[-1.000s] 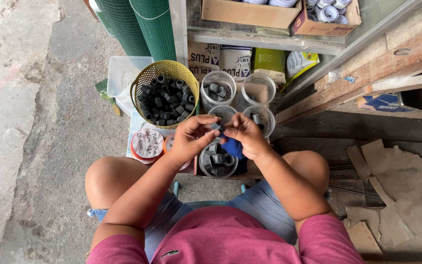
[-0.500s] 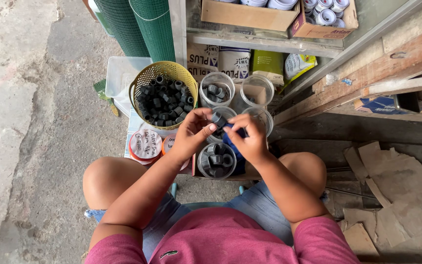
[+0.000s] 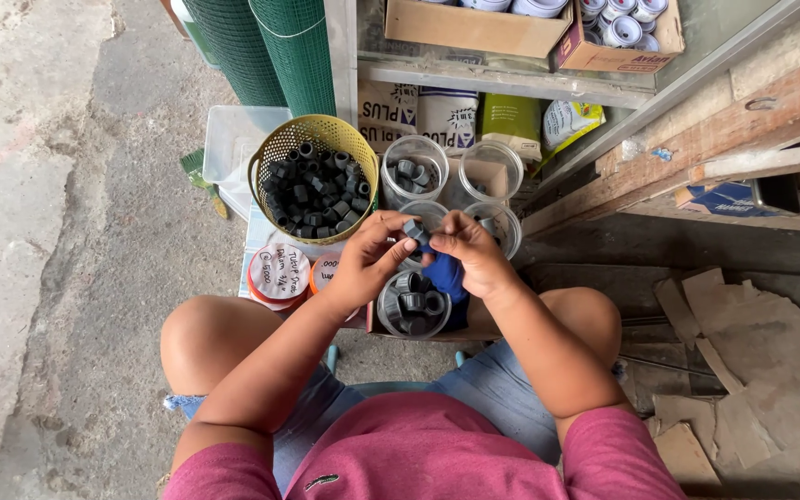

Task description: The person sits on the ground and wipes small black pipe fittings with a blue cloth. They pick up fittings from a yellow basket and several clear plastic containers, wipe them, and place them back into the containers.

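My left hand [image 3: 363, 264] and my right hand [image 3: 469, 257] meet over a group of clear plastic jars, and together they pinch a small dark grey pipe fitting [image 3: 414, 230]. A blue cloth [image 3: 443, 276] hangs under my right hand. Just below the hands stands a clear jar [image 3: 413, 306] holding several grey fittings. To the upper left sits a yellow mesh basket [image 3: 281, 146] heaped with more dark fittings.
Other clear jars [image 3: 414, 167] stand behind, one with fittings, next to two orange-rimmed lids [image 3: 279, 274]. Green mesh rolls [image 3: 270, 46], a shelf with cardboard boxes [image 3: 474, 23] and bags lie beyond. Wooden planks [image 3: 743, 130] and cardboard scraps [image 3: 752, 352] fill the right. My knees flank the jars.
The hands have lifted slightly above the jar and drawn together on the fitting; the view has shifted a little.
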